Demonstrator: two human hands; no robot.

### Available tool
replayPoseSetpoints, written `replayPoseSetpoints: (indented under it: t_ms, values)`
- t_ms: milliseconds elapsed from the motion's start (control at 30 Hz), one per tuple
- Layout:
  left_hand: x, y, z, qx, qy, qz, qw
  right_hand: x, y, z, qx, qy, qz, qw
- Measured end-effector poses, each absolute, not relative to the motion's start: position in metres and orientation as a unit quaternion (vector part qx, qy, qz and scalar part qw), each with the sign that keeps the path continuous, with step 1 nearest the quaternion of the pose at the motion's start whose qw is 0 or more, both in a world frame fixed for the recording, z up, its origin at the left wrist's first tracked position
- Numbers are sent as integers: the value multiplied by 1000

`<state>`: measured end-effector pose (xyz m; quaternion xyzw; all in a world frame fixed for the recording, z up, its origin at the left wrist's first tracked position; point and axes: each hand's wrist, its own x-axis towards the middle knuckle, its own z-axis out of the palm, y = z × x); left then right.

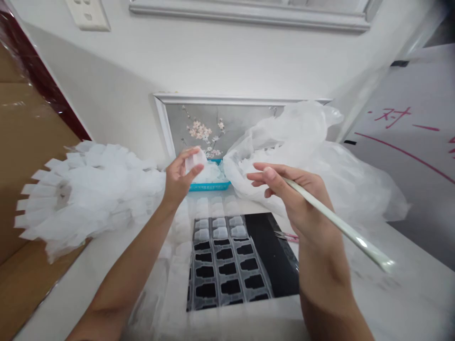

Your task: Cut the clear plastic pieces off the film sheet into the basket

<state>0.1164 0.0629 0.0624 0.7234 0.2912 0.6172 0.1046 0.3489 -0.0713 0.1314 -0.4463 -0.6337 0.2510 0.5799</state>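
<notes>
A white surface [398, 303] runs away from the person. Closest lies a black tray [273, 255] with rows of little holes, flat between the arms so both hands can reach it. The right grip [295, 199] is clamped on a long white stick [341, 226], like a pen. The left grip [179, 177] pinches a clear plastic piece [195, 160] above a blue basket [209, 186]. A clear bag [302, 142] sits beyond.

A white wall [106, 61] with a socket plate [87, 14] and white moulding [249, 14] rises beyond the counter [408, 279], a framed blossom picture [202, 128] stands at its far side, a plastic-wrapped cardboard carton [24, 156] lines the left, and a white board with pink markings [401, 128] stands right.
</notes>
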Motion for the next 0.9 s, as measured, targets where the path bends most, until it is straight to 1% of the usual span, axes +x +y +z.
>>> replayPoseSetpoints:
  t_ms: [33,100,167,267,333,400,467,533,633,700,767,900]
  values:
    - [117,86,55,716,344,601,88,350,-70,131,-448,-633,245,582]
    - [122,128,39,749,465,468,68,350,-67,128,-451,-630,240,585]
    - [127,158,22,761,510,393,73,350,-62,125,-451,-626,244,587]
    - [131,175,4,758,546,348,76,347,-55,121,-441,-609,275,599]
    - [127,170,1,746,567,346,44,341,-53,118,-421,-588,335,604]
    - [116,152,3,737,568,365,-3,330,-52,109,-391,-565,431,585]
    - [100,121,7,750,538,383,-22,313,-53,88,-366,-546,528,537]
    - [81,78,6,790,491,367,27,294,-56,56,-362,-531,597,481]
    - [56,8,-10,820,486,265,146,269,-61,1,-377,-505,653,420]
    - [44,-29,-27,838,465,222,180,260,-61,-29,-384,-507,655,408]
    - [37,-53,-46,858,432,212,177,255,-60,-50,-395,-523,635,409]
    - [30,-64,-73,873,407,222,151,253,-55,-71,-434,-539,593,412]
